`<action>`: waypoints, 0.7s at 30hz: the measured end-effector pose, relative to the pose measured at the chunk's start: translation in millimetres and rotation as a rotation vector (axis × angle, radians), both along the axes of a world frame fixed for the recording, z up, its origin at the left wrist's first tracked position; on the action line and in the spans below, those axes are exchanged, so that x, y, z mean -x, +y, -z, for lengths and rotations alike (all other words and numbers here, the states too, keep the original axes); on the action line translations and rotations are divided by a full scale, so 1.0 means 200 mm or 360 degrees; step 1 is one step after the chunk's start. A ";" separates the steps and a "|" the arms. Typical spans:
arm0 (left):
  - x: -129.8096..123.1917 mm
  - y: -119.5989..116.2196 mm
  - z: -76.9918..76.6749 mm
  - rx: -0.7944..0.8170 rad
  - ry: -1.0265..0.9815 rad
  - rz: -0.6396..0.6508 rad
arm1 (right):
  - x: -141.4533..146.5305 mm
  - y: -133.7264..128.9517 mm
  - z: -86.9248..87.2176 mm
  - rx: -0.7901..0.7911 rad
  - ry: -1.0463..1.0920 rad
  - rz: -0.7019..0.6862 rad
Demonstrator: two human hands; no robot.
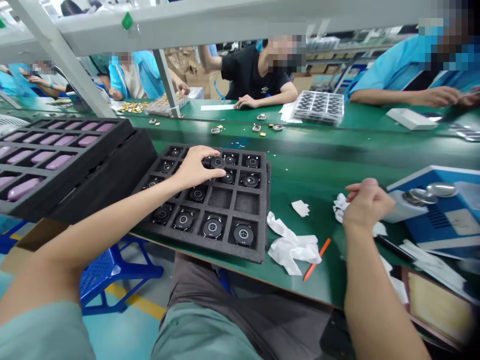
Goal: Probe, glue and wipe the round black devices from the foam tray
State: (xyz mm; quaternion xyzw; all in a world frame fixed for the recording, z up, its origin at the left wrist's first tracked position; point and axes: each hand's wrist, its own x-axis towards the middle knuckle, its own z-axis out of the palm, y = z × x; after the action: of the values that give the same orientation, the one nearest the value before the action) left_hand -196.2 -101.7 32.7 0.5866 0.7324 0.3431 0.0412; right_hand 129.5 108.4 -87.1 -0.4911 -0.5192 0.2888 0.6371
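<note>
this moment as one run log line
left hand: holding round black device above dark grey foam tray | right hand: curled near crumpled white tissue, contents hidden | orange pen-like stick: on green tabletop

Ok so the table [292, 175] is solid green with a slight sheen. The foam tray [263, 202] on its near edge is charcoal grey, and its round pieces [243, 234] are black with paler grey rings in the middle. The held watch piece [216, 162] is black too, with light dots. Toward the left end, black foam [71, 187] carries pinky-lilac pieces [60, 161]. Plain white tissue [294, 247] and a bright orange stick [317, 260] sit by the near edge. The box [416, 227] toward the right end is blue with white trim, and the stool [112, 270] is deep blue.
</note>
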 end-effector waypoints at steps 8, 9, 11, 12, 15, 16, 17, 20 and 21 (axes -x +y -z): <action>0.09 0.16 0.15 0.0108 0.0102 -0.0110 | -0.01 0.03 0.04 -0.0043 -0.0132 -0.0034; 0.09 0.16 0.15 0.0148 0.0111 -0.0113 | -0.01 0.03 0.05 -0.0048 -0.0144 -0.0033; 0.10 0.12 0.11 0.0226 0.0125 -0.0106 | -0.02 0.03 0.05 -0.0057 -0.0154 -0.0018; 0.10 0.08 0.08 0.0252 0.0133 -0.0102 | -0.02 0.03 0.05 -0.0058 -0.0156 -0.0010; 0.08 -0.08 -0.02 0.0272 0.0187 -0.0090 | -0.01 0.03 0.04 -0.0069 -0.0120 0.0053; 0.07 -0.15 -0.05 0.0293 0.0244 -0.0044 | 0.00 0.03 0.04 -0.0077 -0.0100 0.0072; 0.05 -0.22 -0.07 0.0372 0.0316 -0.0006 | 0.00 0.03 0.03 -0.0088 -0.0081 0.0091; 0.02 -0.35 -0.07 0.0629 0.0510 -0.0002 | 0.01 0.04 -0.03 -0.0071 -0.0006 0.0227; 0.01 -0.36 -0.06 0.0670 0.0524 -0.0030 | 0.01 0.04 -0.05 -0.0017 0.0039 0.0288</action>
State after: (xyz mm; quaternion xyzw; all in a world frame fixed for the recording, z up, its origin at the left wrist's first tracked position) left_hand -198.6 -174.4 43.8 0.6063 0.7899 0.0834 0.0394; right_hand 127.6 116.3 -76.3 -0.5290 -0.4664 0.2334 0.6695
